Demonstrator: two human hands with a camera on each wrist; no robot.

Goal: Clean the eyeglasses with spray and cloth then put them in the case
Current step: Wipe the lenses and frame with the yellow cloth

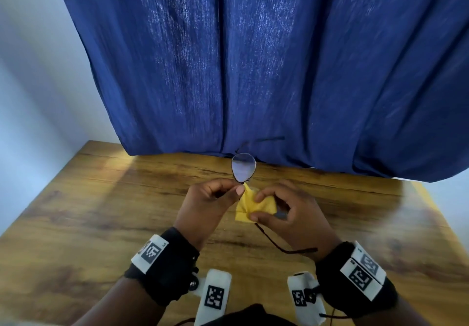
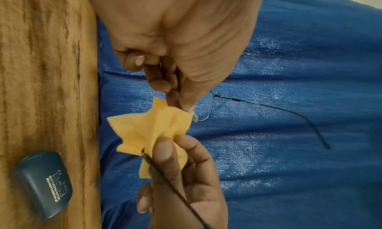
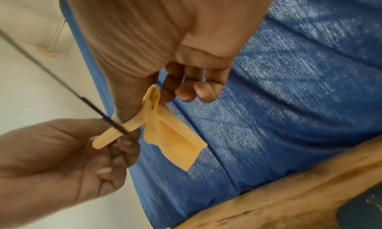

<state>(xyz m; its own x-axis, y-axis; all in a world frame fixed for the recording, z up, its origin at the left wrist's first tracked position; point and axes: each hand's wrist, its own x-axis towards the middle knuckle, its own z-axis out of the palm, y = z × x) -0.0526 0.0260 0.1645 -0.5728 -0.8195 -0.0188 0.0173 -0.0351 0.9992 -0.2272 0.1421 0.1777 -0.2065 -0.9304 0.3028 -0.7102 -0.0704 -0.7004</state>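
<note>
Thin-rimmed eyeglasses are held in the air over the table. One bare lens (image 1: 243, 167) (image 2: 204, 109) points away from me. My left hand (image 1: 234, 189) (image 2: 181, 105) pinches the frame just beside that lens. A yellow cloth (image 1: 247, 205) (image 2: 148, 128) (image 3: 173, 139) covers the other lens, and my right hand (image 1: 256, 206) (image 3: 163, 95) pinches the cloth between thumb and fingers. One dark temple arm (image 1: 276, 244) (image 2: 171, 188) trails back past my right thumb. The other temple arm (image 2: 289, 111) sticks out toward the curtain. A dark blue case (image 2: 43, 182) lies shut on the table.
The wooden table (image 1: 101, 211) ends at a blue curtain (image 1: 253, 59) hanging along its far edge. A pale wall (image 1: 30, 71) stands at the left. A dark object (image 3: 363, 211), perhaps the case, shows at the right wrist view's lower right. No spray bottle is in view.
</note>
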